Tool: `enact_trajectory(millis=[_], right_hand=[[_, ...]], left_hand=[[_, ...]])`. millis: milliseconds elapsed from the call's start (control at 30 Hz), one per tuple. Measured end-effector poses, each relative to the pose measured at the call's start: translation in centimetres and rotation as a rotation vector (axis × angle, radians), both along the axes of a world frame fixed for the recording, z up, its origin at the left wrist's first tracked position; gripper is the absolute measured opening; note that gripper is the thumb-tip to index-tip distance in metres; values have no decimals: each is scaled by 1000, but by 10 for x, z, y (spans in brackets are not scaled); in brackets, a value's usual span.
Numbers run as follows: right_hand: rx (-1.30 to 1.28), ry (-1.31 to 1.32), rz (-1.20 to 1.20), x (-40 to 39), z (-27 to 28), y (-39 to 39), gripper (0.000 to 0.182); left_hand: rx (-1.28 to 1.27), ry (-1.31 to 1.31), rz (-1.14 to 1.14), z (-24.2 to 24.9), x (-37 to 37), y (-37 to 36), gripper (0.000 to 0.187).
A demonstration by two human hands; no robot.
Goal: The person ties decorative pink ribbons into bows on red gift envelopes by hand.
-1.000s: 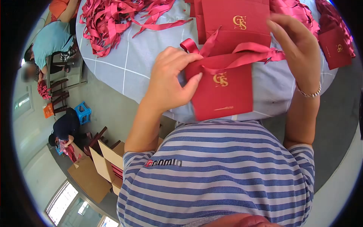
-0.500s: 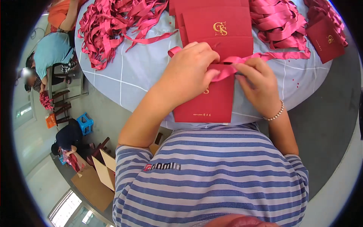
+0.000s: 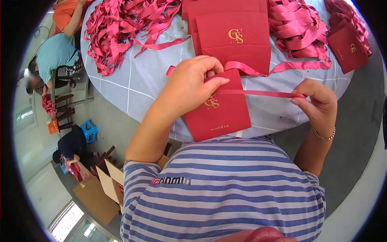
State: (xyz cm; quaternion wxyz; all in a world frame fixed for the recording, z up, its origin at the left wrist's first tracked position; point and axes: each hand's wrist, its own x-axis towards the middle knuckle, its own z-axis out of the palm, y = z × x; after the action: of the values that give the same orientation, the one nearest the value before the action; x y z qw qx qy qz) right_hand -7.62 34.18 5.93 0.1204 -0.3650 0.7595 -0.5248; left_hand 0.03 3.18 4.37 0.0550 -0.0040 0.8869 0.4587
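Note:
A red card bag [image 3: 225, 115] with gold lettering lies tilted at the near edge of the cloth-covered table. My left hand [image 3: 199, 80] pinches its top edge, thumb on the front face. From there a pink ribbon [image 3: 262, 93] runs taut to the right, its end pinched between thumb and fingers of my right hand [image 3: 316, 101], which wears a beaded bracelet. Another stretch of ribbon [image 3: 282, 66] curves behind the bag towards the right-hand ribbon heap. More red bags [image 3: 242, 24] lie stacked just beyond my hands.
Pink ribbons are heaped at the left [image 3: 109, 36] and right [image 3: 298, 30] of the table [image 3: 141, 80]. A red bag [image 3: 348, 48] lies at the far right. People, a blue stool [image 3: 89, 130] and cardboard boxes [image 3: 96, 199] are at the left.
My right hand has moved right and slightly nearer, drawing the ribbon out straight. My left hand has shifted left, and the bag has tilted.

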Motion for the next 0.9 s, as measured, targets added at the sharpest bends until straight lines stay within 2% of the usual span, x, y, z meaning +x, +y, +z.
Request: enact_trajectory(millis=[33,100,133,167,233,300,367,500,567,600,667,700,767,800,867,900], right_hand=[[2,-4,7,3,-10,0,13],[-365,-343,-210,10,-29,-3,16],[-494,-429,-304,15,-30,-14,18],[-493,-434,-299,15,-33,-18,18],[-537,-479,-434,11,-43,-26,17],[-535,-429,-435,9,-52,-28,16],[-411,-286,-533,7,-57,-31,13],[-553,-431,-484,8,-56,-36,16],[-801,-720,-287,8,-52,-37,26],[-798,-722,-285,8,-48,-38,26],[-748,-955,-239,12,-37,-44,35],[-745,-955,-239,13,-33,-48,35],[-606,-937,-85,19,-26,-60,35],[-420,-877,-220,27,-17,-73,36],[-191,-749,-115,31,-25,-77,39],[-119,-725,-88,35,-31,-80,34]], left_hand=[[47,8,22,-2,0,1,17],[79,-20,37,-3,0,2,16],[108,-42,44,-2,0,2,16],[107,-44,51,-2,1,0,16],[217,-165,61,0,2,-2,17],[214,-172,34,2,3,-5,20],[212,-182,12,2,5,-8,22],[245,-138,-69,-1,3,-14,32],[223,-79,-109,-3,4,-14,36],[216,-96,-118,-3,4,-13,39],[213,-113,-127,-1,4,-11,41],[186,-111,-120,1,5,-9,41],[160,-109,-110,3,6,-6,41],[142,-144,-87,4,6,-6,39],[126,-180,-59,5,8,-4,36],[54,-104,-67,5,8,-4,33]])
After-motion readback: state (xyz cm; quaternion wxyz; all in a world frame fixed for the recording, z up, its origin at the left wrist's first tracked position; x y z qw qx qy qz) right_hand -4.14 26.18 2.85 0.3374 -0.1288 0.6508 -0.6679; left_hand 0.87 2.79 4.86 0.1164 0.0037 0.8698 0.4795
